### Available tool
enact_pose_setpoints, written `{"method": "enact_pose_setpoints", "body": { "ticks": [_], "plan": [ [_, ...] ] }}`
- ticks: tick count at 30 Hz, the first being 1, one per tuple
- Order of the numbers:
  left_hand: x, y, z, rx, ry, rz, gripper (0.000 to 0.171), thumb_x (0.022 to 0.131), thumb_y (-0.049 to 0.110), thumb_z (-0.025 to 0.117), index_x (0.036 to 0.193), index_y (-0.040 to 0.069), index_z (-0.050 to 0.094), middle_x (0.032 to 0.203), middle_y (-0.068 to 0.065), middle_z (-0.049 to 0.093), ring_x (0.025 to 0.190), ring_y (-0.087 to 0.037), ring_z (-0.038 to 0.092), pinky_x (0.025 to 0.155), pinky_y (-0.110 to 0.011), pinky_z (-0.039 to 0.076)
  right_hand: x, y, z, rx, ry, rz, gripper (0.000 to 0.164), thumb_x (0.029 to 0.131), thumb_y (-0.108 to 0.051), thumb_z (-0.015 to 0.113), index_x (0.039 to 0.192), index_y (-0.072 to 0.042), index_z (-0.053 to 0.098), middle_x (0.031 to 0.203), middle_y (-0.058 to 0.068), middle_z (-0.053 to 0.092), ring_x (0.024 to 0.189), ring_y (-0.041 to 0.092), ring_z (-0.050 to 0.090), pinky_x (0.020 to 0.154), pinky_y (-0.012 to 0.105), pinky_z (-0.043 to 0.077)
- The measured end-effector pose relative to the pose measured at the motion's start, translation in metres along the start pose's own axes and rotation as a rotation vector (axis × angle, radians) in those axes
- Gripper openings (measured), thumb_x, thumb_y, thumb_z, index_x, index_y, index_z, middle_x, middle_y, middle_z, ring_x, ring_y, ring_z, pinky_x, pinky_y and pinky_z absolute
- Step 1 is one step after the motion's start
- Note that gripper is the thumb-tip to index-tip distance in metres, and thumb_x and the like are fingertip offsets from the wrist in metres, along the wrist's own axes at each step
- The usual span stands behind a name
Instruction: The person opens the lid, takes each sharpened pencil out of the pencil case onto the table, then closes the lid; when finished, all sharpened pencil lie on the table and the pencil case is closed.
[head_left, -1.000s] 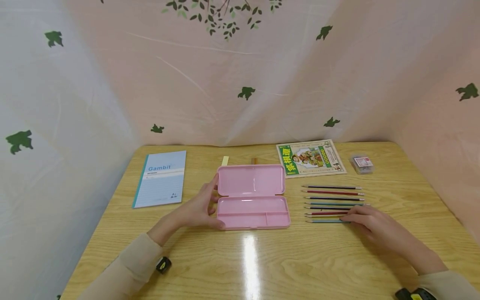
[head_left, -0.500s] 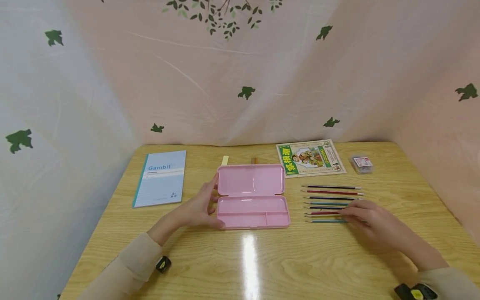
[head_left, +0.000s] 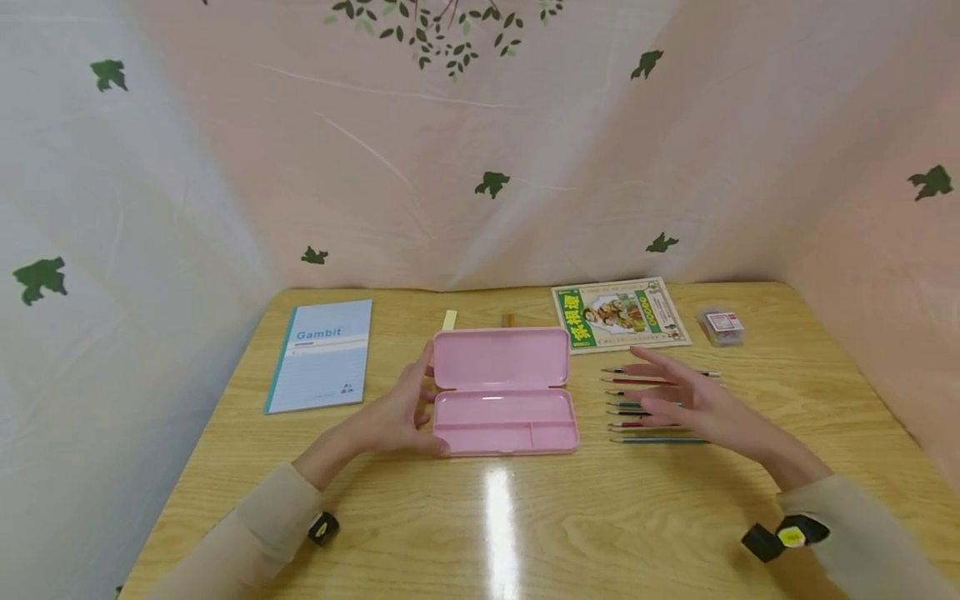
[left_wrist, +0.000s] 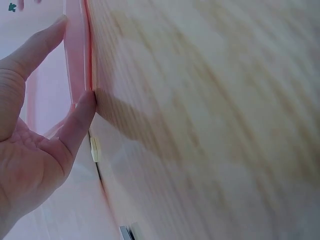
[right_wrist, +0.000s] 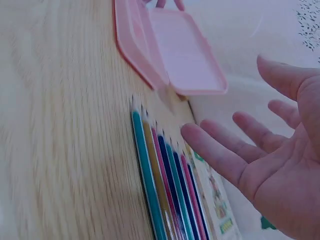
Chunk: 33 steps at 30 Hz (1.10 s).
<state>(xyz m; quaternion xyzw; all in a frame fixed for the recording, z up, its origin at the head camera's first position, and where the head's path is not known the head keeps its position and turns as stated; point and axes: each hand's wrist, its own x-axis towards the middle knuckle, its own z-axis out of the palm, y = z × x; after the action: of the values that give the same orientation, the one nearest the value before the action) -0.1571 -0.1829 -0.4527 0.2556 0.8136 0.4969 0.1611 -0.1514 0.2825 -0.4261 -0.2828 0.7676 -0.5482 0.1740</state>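
A pink pencil case [head_left: 506, 421] lies open on the table, its lid folded back; its inner compartments show no contents. My left hand [head_left: 397, 412] rests against the case's left side, thumb at the front corner and fingers spread up toward the lid. In the left wrist view the fingers [left_wrist: 80, 117] touch the pink edge. To the right of the case several pencils [right_wrist: 170, 185] lie side by side in a row, tips toward the case. Over them hovers my right hand [head_left: 697, 404], fingers spread and holding nothing, partly hiding the pencils in the head view.
A blue Gambit notebook [head_left: 321, 358] lies at the left. Behind the pencils is a green-and-cream illustrated booklet [head_left: 618, 315], with a small labelled box [head_left: 723, 327] beside it. A pale yellow strip [head_left: 450, 320] and a brown piece [head_left: 508, 321] stick out behind the lid.
My right hand has come away from the near pencils, moved left and farther back over the row, and spread its fingers. The left hand and the pencil case have stayed put.
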Motion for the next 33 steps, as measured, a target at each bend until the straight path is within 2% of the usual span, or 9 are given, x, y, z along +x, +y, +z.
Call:
{"method": "enact_pose_setpoints", "body": {
  "ticks": [3, 8, 11, 14, 20, 27, 33],
  "plan": [
    [0.0, 0.0, 0.0, 0.0, 0.004, -0.006, 0.15, 0.068, 0.013, 0.096, 0.159, 0.034, -0.021, 0.146, -0.014, 0.027, 0.122, -0.031, 0.05, 0.092, -0.036, 0.056, 0.014, -0.002, 0.008, 0.137, -0.02, 0.095, 0.065, 0.109, -0.011, 0.046, 0.164, -0.026, 0.014, 0.16, 0.029, 0.022, 0.136, 0.041, 0.047, 0.091, 0.051, 0.056],
    [0.0, 0.0, 0.0, -0.002, 0.015, -0.006, 0.149, 0.068, 0.016, 0.097, 0.158, 0.04, -0.02, 0.146, -0.013, 0.028, 0.121, -0.031, 0.05, 0.093, -0.039, 0.056, 0.038, -0.005, 0.027, 0.285, 0.014, 0.234, 0.064, 0.111, -0.031, 0.043, 0.164, -0.03, 0.007, 0.165, 0.022, 0.01, 0.142, 0.05, 0.032, 0.096, 0.056, 0.052],
    [-0.002, -0.001, 0.0, 0.027, 0.028, -0.012, 0.149, 0.067, 0.019, 0.097, 0.158, 0.038, -0.02, 0.146, -0.012, 0.029, 0.12, -0.029, 0.051, 0.092, -0.039, 0.055, 0.051, -0.005, 0.038, 0.371, 0.036, 0.266, 0.067, 0.11, -0.037, 0.042, 0.164, -0.029, 0.004, 0.166, 0.021, 0.005, 0.145, 0.051, 0.025, 0.098, 0.059, 0.05],
    [-0.003, -0.001, 0.0, 0.036, 0.034, -0.013, 0.15, 0.067, 0.018, 0.097, 0.159, 0.036, -0.02, 0.146, -0.011, 0.029, 0.118, -0.028, 0.051, 0.091, -0.038, 0.056, 0.06, -0.003, 0.048, 0.423, 0.049, 0.275, 0.068, 0.11, -0.038, 0.043, 0.165, -0.028, 0.003, 0.166, 0.021, 0.006, 0.145, 0.051, 0.024, 0.098, 0.06, 0.049],
    [-0.003, 0.001, 0.001, 0.032, 0.034, 0.0, 0.15, 0.067, 0.014, 0.096, 0.159, 0.032, -0.02, 0.146, -0.012, 0.029, 0.118, -0.028, 0.051, 0.088, -0.036, 0.057, 0.066, -0.002, 0.057, 0.424, 0.041, 0.272, 0.066, 0.11, -0.038, 0.042, 0.164, -0.031, 0.006, 0.164, 0.023, 0.014, 0.142, 0.051, 0.031, 0.095, 0.059, 0.051],
    [-0.004, 0.002, 0.001, 0.026, 0.04, 0.006, 0.149, 0.068, 0.013, 0.096, 0.16, 0.032, -0.02, 0.145, -0.012, 0.029, 0.119, -0.028, 0.051, 0.083, -0.035, 0.059, 0.066, -0.003, 0.058, 0.425, 0.055, 0.264, 0.067, 0.11, -0.039, 0.043, 0.164, -0.032, 0.004, 0.163, 0.025, 0.016, 0.142, 0.05, 0.033, 0.095, 0.058, 0.052],
    [-0.004, 0.0, 0.002, 0.025, 0.048, 0.007, 0.146, 0.069, 0.014, 0.096, 0.161, 0.03, -0.017, 0.147, -0.012, 0.03, 0.123, -0.03, 0.052, 0.086, -0.033, 0.059, 0.064, -0.001, 0.06, 0.42, 0.094, 0.244, 0.059, 0.109, -0.041, 0.043, 0.16, -0.025, 0.019, 0.16, 0.024, 0.027, 0.138, 0.049, 0.04, 0.092, 0.058, 0.053]
  ]
}}
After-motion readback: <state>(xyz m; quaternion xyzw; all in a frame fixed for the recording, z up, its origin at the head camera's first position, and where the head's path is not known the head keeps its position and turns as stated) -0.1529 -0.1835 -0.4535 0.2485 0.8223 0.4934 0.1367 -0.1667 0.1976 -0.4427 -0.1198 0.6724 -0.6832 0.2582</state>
